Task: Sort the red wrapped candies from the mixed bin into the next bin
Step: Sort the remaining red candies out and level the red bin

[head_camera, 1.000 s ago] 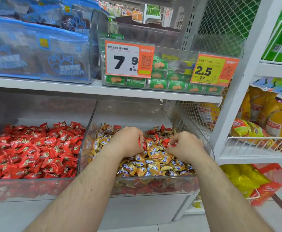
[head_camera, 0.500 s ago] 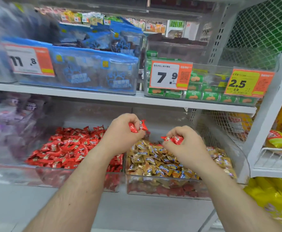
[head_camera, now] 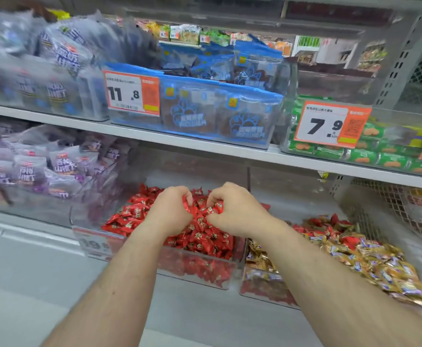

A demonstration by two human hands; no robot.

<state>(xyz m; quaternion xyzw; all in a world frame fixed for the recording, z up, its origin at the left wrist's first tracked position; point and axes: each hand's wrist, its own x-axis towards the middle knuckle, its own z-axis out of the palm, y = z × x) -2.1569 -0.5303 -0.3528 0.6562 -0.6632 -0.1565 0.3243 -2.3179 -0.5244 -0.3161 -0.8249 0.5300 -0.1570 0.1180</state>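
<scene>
Here, above clear plastic bin of red candies [head_camera: 129,216]: left hand [head_camera: 172,212] and right hand [head_camera: 237,211], each grip clamped on red foil-wrapped candies [head_camera: 216,207]. Just right: clear mixed bin [head_camera: 265,291], gold-wrapped candies [head_camera: 370,259] with reds.

Left arm [head_camera: 119,276]: mine, bare from the frame's lower edge up to the wrist, no sleeve showing, fine hair along the forearm.
Right arm [head_camera: 330,279]: also bare all the way, no sleeve, the same fine hair.
Left hand [head_camera: 172,211]: no glove, no ring that I can make out, wrist bare.
Right hand [head_camera: 235,209]: no glove, wrist bare, knuckles showing.
Nails: too blurred for me to tell.
</scene>
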